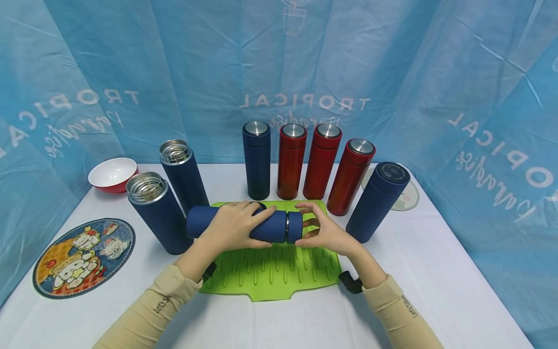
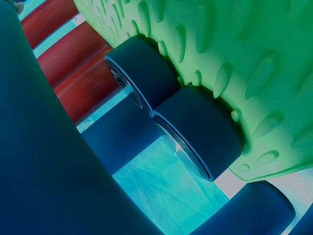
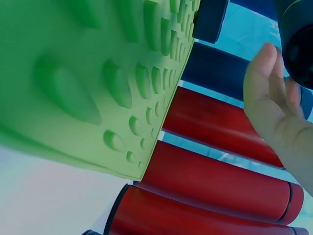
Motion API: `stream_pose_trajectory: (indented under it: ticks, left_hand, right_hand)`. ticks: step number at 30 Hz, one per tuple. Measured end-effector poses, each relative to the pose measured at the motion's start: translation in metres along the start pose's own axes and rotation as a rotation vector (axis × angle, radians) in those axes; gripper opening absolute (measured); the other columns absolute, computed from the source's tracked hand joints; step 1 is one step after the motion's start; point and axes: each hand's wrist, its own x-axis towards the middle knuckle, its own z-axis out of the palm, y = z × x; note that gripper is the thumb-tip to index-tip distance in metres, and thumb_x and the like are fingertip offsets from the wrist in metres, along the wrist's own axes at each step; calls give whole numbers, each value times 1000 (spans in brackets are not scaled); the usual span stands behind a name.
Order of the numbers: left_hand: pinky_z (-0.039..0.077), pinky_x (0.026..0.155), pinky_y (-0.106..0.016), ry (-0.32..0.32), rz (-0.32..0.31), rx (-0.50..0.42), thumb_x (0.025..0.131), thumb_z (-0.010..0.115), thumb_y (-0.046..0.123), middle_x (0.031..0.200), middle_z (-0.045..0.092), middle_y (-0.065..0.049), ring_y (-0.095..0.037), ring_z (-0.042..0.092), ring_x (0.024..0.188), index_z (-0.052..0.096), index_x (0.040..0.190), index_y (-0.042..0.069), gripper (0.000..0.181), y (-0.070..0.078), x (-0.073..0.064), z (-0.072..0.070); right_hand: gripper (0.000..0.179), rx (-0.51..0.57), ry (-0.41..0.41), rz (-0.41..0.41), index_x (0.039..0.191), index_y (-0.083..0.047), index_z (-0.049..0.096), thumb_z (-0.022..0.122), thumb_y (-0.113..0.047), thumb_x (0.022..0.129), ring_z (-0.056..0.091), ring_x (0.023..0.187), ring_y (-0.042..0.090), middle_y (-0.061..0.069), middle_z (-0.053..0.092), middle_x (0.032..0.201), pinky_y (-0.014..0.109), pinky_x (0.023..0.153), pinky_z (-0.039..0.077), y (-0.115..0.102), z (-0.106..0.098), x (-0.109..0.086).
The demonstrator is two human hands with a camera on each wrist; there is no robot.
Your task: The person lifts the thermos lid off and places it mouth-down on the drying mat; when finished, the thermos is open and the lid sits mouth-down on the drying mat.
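Observation:
My left hand grips a navy thermos bottle lying sideways above the green ridged mat; its lid end points right. At that end, my right hand has its bent fingers spread around the lid, with a gap between palm and lid. Whether the fingertips touch is unclear. In the right wrist view, the thumb is beside the bottle's dark end. Two loose navy lids sit side by side on the mat in the left wrist view, mostly hidden from the head camera.
Two lidless navy bottles stand left of the mat. Behind it are a closed navy bottle and several red bottles; another navy bottle stands right. A bowl and round cartoon placemat lie left, a pale round mat right.

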Motion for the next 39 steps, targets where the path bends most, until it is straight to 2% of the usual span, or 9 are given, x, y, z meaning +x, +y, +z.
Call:
stream_pose_trajectory:
  ticks: [4, 8, 11, 14, 17, 21, 29, 35, 39]
  left_hand:
    - [53, 66, -39, 4, 1, -3, 67, 65, 68, 101, 64, -10, -26, 65, 81, 55, 128, 19, 79, 1, 0, 1]
    - [53, 66, -39, 9, 1, 1, 67, 66, 67, 101, 64, -10, -26, 65, 81, 55, 128, 19, 79, 1, 1, 1]
    - [54, 66, -38, 11, 3, 9, 67, 64, 69, 101, 64, -10, -26, 65, 80, 55, 128, 20, 79, 1, 1, 1]
    - [53, 67, -38, 12, 4, 8, 68, 63, 69, 101, 64, -10, -25, 65, 80, 55, 129, 20, 79, 1, 1, 1]
    - [53, 66, -39, 17, 4, -1, 68, 63, 69, 101, 64, -10, -26, 65, 80, 55, 128, 20, 78, 1, 1, 1]
    - [54, 66, -38, 11, 2, 5, 68, 62, 70, 102, 64, -10, -25, 65, 81, 55, 129, 21, 78, 1, 1, 2]
    - [53, 68, -40, -18, -7, -6, 68, 65, 68, 104, 64, -11, -27, 65, 84, 54, 129, 20, 79, 1, 1, -1]
    - [53, 70, -40, -30, -12, -15, 68, 65, 67, 104, 64, -11, -27, 64, 85, 53, 130, 20, 78, 0, 0, -2]
    - [54, 70, -40, -25, -6, -8, 68, 66, 66, 104, 64, -11, -27, 64, 85, 54, 130, 19, 79, 0, 0, -1]
  right_hand:
    - [60, -1, 19, 80, 142, -18, 23, 52, -37, 93, 50, 111, 34, 17, 33, 134, 48, 86, 47, -3, 1, 0]
    - [65, 13, 62, 217, 139, -7, 27, 29, -54, 95, 60, 94, 36, 19, 55, 111, 48, 80, 49, -6, 3, 3]
    - [72, 27, 49, 289, 135, -2, 33, 26, -61, 93, 65, 84, 33, 14, 66, 89, 44, 76, 50, -6, 4, 6]
    - [72, 48, 22, 308, 133, -3, 37, 28, -62, 92, 66, 79, 30, 9, 68, 82, 42, 74, 50, -5, 5, 8]
    - [67, 65, 15, 292, 132, -3, 37, 32, -57, 93, 65, 80, 31, 7, 67, 84, 42, 73, 50, -4, 4, 8]
    - [59, 72, 1, 243, 132, -4, 33, 40, -48, 94, 59, 89, 38, 12, 59, 96, 43, 77, 49, -3, 2, 5]
    - [67, 84, -21, 114, 137, -14, 28, 64, -34, 84, 52, 102, 29, 17, 42, 125, 48, 86, 46, 2, -1, 2]
    - [76, -5, 5, -10, 137, -17, 28, 75, -20, 76, 45, 113, 31, 12, 34, 133, 41, 88, 45, 3, -1, 2]
    - [78, -46, 11, -33, 137, -18, 28, 76, -20, 76, 42, 117, 33, 11, 31, 136, 43, 89, 45, 1, 0, 1]
